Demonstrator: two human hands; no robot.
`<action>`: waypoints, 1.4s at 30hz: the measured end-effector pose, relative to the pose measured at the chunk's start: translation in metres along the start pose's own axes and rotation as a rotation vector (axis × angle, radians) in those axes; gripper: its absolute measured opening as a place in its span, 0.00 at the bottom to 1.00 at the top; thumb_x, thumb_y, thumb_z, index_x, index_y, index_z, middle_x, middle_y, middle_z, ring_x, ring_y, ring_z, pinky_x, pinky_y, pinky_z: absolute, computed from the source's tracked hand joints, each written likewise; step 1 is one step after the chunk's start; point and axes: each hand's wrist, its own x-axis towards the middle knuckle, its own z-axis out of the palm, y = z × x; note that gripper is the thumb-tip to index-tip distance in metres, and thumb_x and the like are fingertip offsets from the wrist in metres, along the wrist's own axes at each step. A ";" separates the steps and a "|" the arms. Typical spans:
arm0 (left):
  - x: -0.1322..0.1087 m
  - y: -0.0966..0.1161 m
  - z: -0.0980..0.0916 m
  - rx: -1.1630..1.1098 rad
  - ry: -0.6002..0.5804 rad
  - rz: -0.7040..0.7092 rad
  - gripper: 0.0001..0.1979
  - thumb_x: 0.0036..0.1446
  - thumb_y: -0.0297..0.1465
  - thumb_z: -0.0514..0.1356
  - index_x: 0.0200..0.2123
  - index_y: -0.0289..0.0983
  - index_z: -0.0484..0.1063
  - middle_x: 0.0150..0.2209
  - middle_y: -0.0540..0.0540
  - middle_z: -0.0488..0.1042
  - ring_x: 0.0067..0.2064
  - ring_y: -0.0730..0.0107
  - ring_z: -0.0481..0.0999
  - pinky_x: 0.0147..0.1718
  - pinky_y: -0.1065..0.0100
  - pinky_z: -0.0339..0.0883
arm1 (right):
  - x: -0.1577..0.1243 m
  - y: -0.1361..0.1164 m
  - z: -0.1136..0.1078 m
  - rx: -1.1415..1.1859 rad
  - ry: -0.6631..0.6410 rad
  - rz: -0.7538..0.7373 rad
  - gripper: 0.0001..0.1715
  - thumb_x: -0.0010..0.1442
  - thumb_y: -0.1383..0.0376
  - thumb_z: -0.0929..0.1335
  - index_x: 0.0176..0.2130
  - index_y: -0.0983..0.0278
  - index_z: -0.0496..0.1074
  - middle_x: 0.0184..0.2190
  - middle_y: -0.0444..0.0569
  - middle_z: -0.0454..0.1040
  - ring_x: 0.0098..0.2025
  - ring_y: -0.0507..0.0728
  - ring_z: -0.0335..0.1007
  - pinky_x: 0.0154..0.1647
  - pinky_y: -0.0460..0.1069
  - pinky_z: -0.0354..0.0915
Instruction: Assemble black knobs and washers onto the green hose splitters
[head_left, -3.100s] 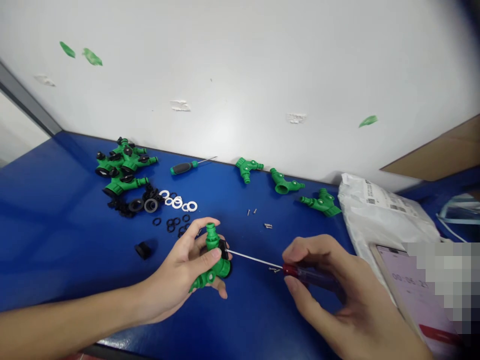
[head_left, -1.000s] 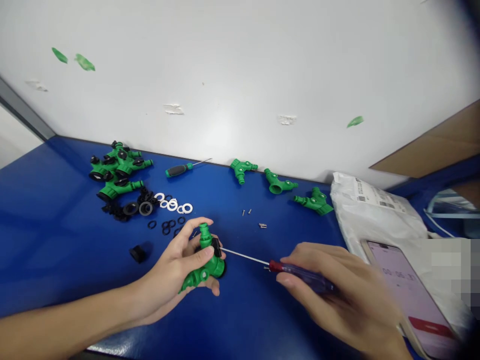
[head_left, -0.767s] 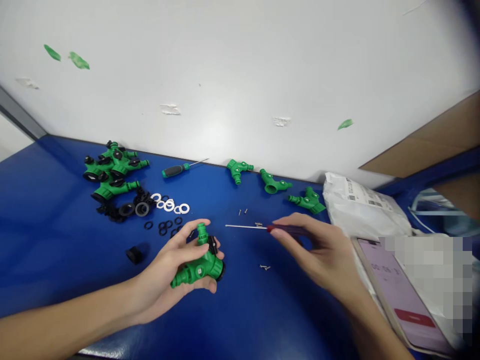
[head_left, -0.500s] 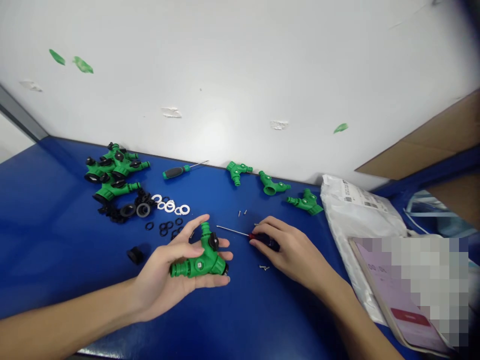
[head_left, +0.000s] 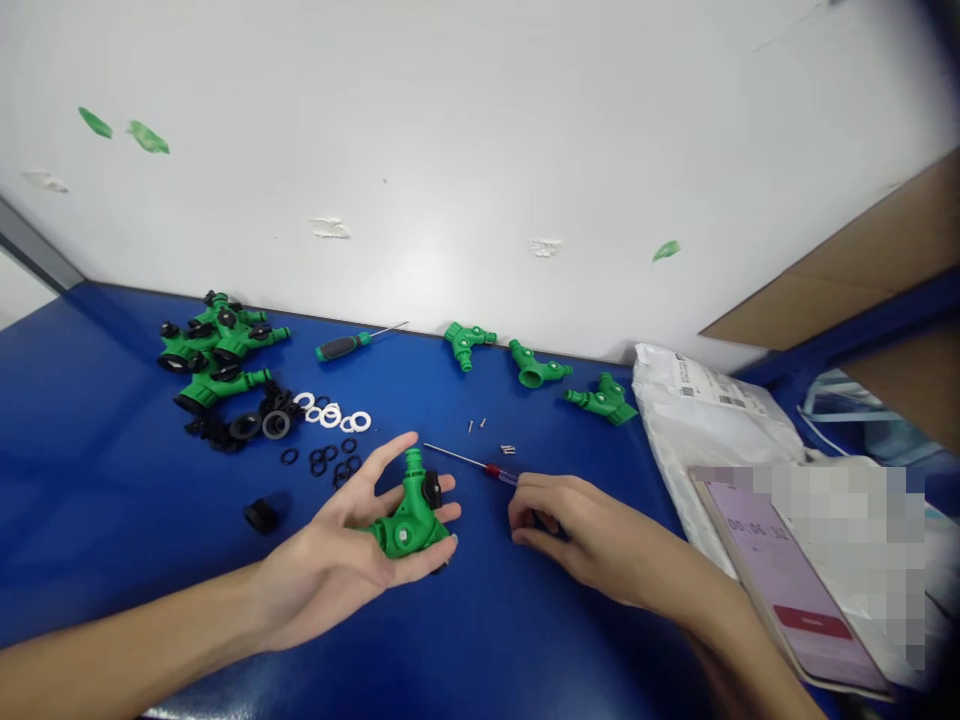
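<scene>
My left hand (head_left: 337, 550) lies palm up with a green Y-shaped hose connector (head_left: 405, 520) resting in it; the fingers are loosely spread around it. A black knob (head_left: 431, 488) sits on the connector's side. My right hand (head_left: 577, 530) is just to its right, low over the blue table (head_left: 90, 480), fingers curled and tips pinched together near the surface. What they pinch is hidden. A thin screwdriver with a red collar (head_left: 469, 462) lies on the table, its handle end running under my right hand.
A pile of green connectors with black knobs (head_left: 214, 345), black rings and white washers (head_left: 330, 415) and a black cap (head_left: 261, 515) lie left. A green-handled screwdriver (head_left: 345, 346), three bare green bodies (head_left: 532, 370) and loose screws (head_left: 508, 449) lie behind. A white bag (head_left: 712, 410) and phone (head_left: 787, 580) lie right.
The screwdriver tip left the connector's knob. My right hand carried it back, set it on the table and dropped to where small screws lay. My left hand turned the connector over, palm up.
</scene>
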 end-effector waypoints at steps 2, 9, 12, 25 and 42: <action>-0.001 -0.002 -0.001 0.014 0.000 0.003 0.54 0.40 0.13 0.64 0.68 0.49 0.48 0.58 0.40 0.72 0.64 0.48 0.67 0.62 0.49 0.58 | 0.000 -0.002 0.001 -0.025 0.019 0.024 0.07 0.65 0.69 0.64 0.33 0.62 0.68 0.35 0.47 0.72 0.35 0.55 0.67 0.36 0.49 0.61; -0.001 -0.001 0.002 0.049 0.055 0.006 0.51 0.42 0.13 0.67 0.65 0.49 0.54 0.58 0.39 0.72 0.63 0.46 0.69 0.60 0.49 0.61 | 0.001 0.009 0.010 -0.036 0.106 0.014 0.08 0.66 0.68 0.63 0.42 0.61 0.71 0.38 0.49 0.73 0.38 0.57 0.70 0.39 0.50 0.64; -0.001 0.000 0.003 0.057 0.067 0.004 0.50 0.41 0.14 0.69 0.65 0.48 0.55 0.57 0.39 0.73 0.62 0.47 0.69 0.59 0.49 0.62 | 0.002 0.013 0.013 -0.047 0.120 -0.020 0.09 0.68 0.66 0.62 0.42 0.61 0.71 0.40 0.50 0.74 0.39 0.57 0.70 0.40 0.52 0.64; 0.000 0.001 0.009 0.122 0.134 -0.009 0.47 0.41 0.15 0.69 0.63 0.46 0.57 0.56 0.38 0.75 0.60 0.47 0.73 0.58 0.51 0.64 | 0.002 0.006 0.007 0.038 0.081 -0.106 0.08 0.68 0.67 0.65 0.43 0.59 0.74 0.40 0.47 0.71 0.37 0.54 0.70 0.37 0.48 0.63; -0.002 -0.008 0.001 0.453 -0.017 0.116 0.21 0.59 0.29 0.67 0.51 0.44 0.62 0.44 0.47 0.79 0.45 0.66 0.81 0.49 0.60 0.73 | 0.003 -0.018 0.008 0.395 0.538 -0.302 0.07 0.66 0.67 0.68 0.40 0.60 0.78 0.35 0.47 0.79 0.37 0.54 0.75 0.39 0.47 0.70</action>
